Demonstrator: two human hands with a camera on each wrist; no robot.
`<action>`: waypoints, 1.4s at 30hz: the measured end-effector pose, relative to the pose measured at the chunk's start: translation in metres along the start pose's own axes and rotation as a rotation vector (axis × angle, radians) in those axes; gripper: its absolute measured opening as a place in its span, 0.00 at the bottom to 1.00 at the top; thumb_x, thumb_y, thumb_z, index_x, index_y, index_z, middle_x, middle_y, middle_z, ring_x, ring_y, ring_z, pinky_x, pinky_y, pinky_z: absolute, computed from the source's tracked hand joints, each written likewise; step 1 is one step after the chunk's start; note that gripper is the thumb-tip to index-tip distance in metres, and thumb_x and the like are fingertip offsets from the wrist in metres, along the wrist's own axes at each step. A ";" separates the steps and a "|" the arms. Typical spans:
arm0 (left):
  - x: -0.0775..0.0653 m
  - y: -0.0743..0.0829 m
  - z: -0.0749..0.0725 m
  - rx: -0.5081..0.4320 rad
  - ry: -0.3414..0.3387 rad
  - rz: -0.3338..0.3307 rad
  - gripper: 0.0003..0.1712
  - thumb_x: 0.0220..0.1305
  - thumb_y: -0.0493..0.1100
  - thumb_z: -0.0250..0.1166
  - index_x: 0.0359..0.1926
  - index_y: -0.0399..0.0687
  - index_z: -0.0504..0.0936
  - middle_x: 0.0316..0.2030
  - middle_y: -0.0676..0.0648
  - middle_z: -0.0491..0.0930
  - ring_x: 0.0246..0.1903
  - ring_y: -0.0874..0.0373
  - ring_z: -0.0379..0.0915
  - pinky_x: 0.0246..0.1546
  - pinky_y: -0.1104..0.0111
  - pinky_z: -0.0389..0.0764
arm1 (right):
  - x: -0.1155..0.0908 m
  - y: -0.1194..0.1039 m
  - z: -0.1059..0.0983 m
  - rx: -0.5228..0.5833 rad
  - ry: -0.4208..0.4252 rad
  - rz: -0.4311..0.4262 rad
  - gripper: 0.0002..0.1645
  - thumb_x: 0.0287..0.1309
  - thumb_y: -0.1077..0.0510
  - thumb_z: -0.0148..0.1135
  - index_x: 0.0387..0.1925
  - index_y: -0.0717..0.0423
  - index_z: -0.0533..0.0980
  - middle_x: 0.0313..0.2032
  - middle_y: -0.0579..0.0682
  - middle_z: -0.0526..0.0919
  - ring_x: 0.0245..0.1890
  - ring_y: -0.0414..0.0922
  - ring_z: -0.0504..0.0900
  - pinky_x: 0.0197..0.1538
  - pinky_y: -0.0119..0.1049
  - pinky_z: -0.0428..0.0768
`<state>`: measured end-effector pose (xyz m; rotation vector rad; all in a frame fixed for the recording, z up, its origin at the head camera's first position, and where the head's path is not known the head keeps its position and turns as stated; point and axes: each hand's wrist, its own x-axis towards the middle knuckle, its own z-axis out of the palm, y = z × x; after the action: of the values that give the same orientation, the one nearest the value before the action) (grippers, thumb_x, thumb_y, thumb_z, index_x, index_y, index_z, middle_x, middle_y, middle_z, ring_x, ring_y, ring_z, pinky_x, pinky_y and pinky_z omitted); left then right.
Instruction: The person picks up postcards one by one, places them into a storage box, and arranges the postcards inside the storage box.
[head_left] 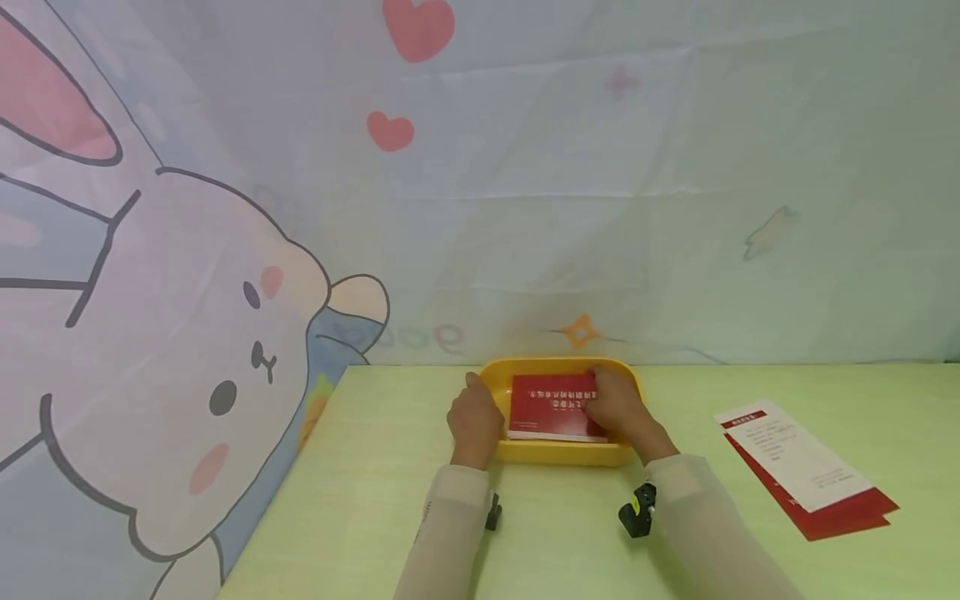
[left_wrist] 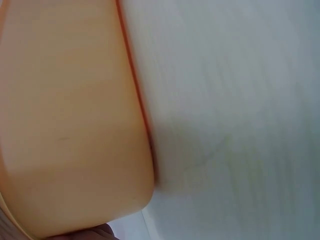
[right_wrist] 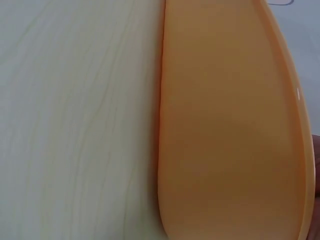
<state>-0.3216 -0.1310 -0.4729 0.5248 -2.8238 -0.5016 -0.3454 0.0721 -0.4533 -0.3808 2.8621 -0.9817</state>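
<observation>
A yellow plastic tray (head_left: pixel 558 452) stands at the far edge of the table, with a red booklet (head_left: pixel 551 408) lying inside it. The booklet bears white print, and pale page edges show along its near side. At the tray's left end, my left hand (head_left: pixel 476 421) grips the rim, fingers curled. My right hand (head_left: pixel 618 408) reaches over the right end and holds the booklet by its right side; its fingertips are partly hidden. Both wrist views show mostly the tray's outer wall (left_wrist: pixel 75 110), with a sliver of the right hand (right_wrist: pixel 316 185) beyond the rim.
To the right on the light green table (head_left: pixel 360 517) lie a white printed leaflet (head_left: pixel 795 458) and a red one (head_left: pixel 817 523), overlapping. A cloth backdrop (head_left: pixel 540 208) with a cartoon rabbit hangs behind the table and along its left side.
</observation>
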 end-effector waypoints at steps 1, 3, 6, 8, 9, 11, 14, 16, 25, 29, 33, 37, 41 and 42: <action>0.000 0.000 0.000 0.001 -0.005 -0.002 0.21 0.56 0.37 0.69 0.46 0.39 0.67 0.29 0.40 0.81 0.29 0.44 0.83 0.28 0.57 0.83 | 0.000 0.000 0.000 -0.005 -0.002 0.005 0.38 0.60 0.63 0.61 0.67 0.73 0.60 0.61 0.71 0.72 0.56 0.62 0.74 0.67 0.58 0.70; 0.000 0.001 0.000 0.001 -0.011 -0.007 0.22 0.56 0.37 0.69 0.46 0.39 0.67 0.29 0.40 0.82 0.30 0.44 0.83 0.29 0.57 0.84 | -0.001 -0.001 0.000 -0.014 -0.005 0.006 0.38 0.59 0.63 0.62 0.67 0.73 0.60 0.62 0.71 0.72 0.57 0.63 0.73 0.68 0.59 0.69; 0.001 0.002 0.000 0.000 -0.016 -0.014 0.22 0.56 0.37 0.69 0.47 0.40 0.68 0.30 0.40 0.82 0.31 0.44 0.83 0.30 0.56 0.84 | -0.001 -0.001 0.000 -0.019 -0.011 0.003 0.38 0.59 0.63 0.63 0.67 0.73 0.60 0.63 0.71 0.71 0.59 0.63 0.72 0.68 0.59 0.68; 0.001 0.002 0.000 0.001 -0.012 -0.016 0.21 0.57 0.37 0.68 0.47 0.39 0.68 0.31 0.39 0.82 0.31 0.44 0.83 0.30 0.56 0.84 | -0.001 -0.001 0.000 -0.024 -0.008 -0.005 0.38 0.59 0.63 0.63 0.67 0.73 0.61 0.62 0.71 0.71 0.59 0.63 0.72 0.68 0.59 0.69; 0.001 0.002 0.000 0.002 -0.011 -0.015 0.21 0.58 0.37 0.68 0.47 0.39 0.68 0.31 0.39 0.82 0.31 0.44 0.83 0.30 0.56 0.84 | -0.001 -0.001 0.000 -0.027 -0.007 -0.008 0.38 0.59 0.63 0.63 0.67 0.73 0.61 0.62 0.71 0.70 0.58 0.63 0.71 0.68 0.59 0.69; 0.000 0.002 0.000 0.004 -0.003 -0.012 0.20 0.58 0.37 0.67 0.47 0.39 0.68 0.30 0.39 0.82 0.31 0.44 0.83 0.29 0.56 0.84 | -0.001 0.000 0.002 -0.034 0.000 -0.013 0.37 0.58 0.63 0.64 0.66 0.73 0.63 0.61 0.71 0.69 0.57 0.63 0.71 0.67 0.59 0.71; -0.001 0.002 -0.001 0.002 0.006 -0.008 0.20 0.58 0.37 0.68 0.47 0.39 0.68 0.29 0.40 0.82 0.30 0.44 0.83 0.29 0.56 0.84 | -0.001 0.000 0.004 -0.057 0.009 -0.013 0.35 0.57 0.64 0.64 0.64 0.73 0.65 0.59 0.72 0.68 0.54 0.62 0.71 0.64 0.57 0.73; -0.003 0.002 -0.001 0.001 0.015 -0.005 0.20 0.57 0.36 0.68 0.46 0.39 0.68 0.29 0.40 0.82 0.30 0.44 0.83 0.28 0.56 0.83 | -0.001 0.001 0.005 -0.063 0.005 0.001 0.34 0.57 0.64 0.64 0.64 0.72 0.66 0.58 0.71 0.67 0.53 0.61 0.71 0.63 0.56 0.74; -0.003 0.003 -0.001 0.003 0.023 -0.001 0.20 0.56 0.36 0.69 0.45 0.39 0.68 0.28 0.40 0.81 0.29 0.44 0.83 0.28 0.57 0.83 | 0.000 0.001 0.008 -0.120 0.005 -0.012 0.32 0.57 0.64 0.65 0.62 0.73 0.68 0.54 0.69 0.70 0.50 0.58 0.73 0.59 0.52 0.77; -0.004 0.003 -0.002 0.022 0.020 -0.001 0.20 0.56 0.37 0.69 0.45 0.40 0.68 0.29 0.40 0.81 0.29 0.45 0.83 0.29 0.58 0.84 | 0.001 0.003 0.010 -0.134 0.010 -0.023 0.33 0.57 0.64 0.64 0.63 0.72 0.67 0.55 0.70 0.70 0.49 0.59 0.73 0.60 0.54 0.76; -0.006 0.004 -0.001 0.019 0.030 0.016 0.20 0.56 0.37 0.69 0.44 0.39 0.68 0.29 0.40 0.81 0.29 0.45 0.82 0.28 0.58 0.83 | 0.001 0.007 0.012 -0.145 0.038 -0.041 0.33 0.57 0.65 0.62 0.63 0.71 0.66 0.56 0.73 0.69 0.49 0.60 0.75 0.59 0.56 0.75; -0.006 0.003 0.000 0.009 0.039 0.016 0.19 0.57 0.36 0.68 0.44 0.39 0.68 0.29 0.40 0.81 0.28 0.44 0.82 0.28 0.57 0.83 | 0.003 0.011 0.016 -0.155 0.082 -0.079 0.31 0.54 0.66 0.63 0.60 0.71 0.68 0.54 0.74 0.69 0.46 0.61 0.76 0.54 0.55 0.78; -0.004 0.002 0.000 0.012 0.039 0.004 0.19 0.56 0.36 0.68 0.44 0.39 0.68 0.29 0.40 0.81 0.29 0.44 0.82 0.28 0.57 0.83 | 0.004 0.009 0.017 -0.145 0.083 -0.081 0.30 0.54 0.67 0.63 0.59 0.70 0.68 0.54 0.73 0.68 0.46 0.62 0.76 0.55 0.55 0.78; -0.004 0.002 -0.001 0.012 0.035 0.001 0.20 0.56 0.36 0.69 0.45 0.39 0.68 0.29 0.40 0.81 0.29 0.44 0.82 0.29 0.57 0.83 | 0.004 0.009 0.016 -0.147 0.079 -0.080 0.30 0.54 0.67 0.63 0.59 0.69 0.69 0.54 0.73 0.68 0.46 0.61 0.76 0.55 0.55 0.77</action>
<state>-0.3185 -0.1280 -0.4719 0.5298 -2.7953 -0.4716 -0.3488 0.0679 -0.4717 -0.4820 3.0226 -0.8173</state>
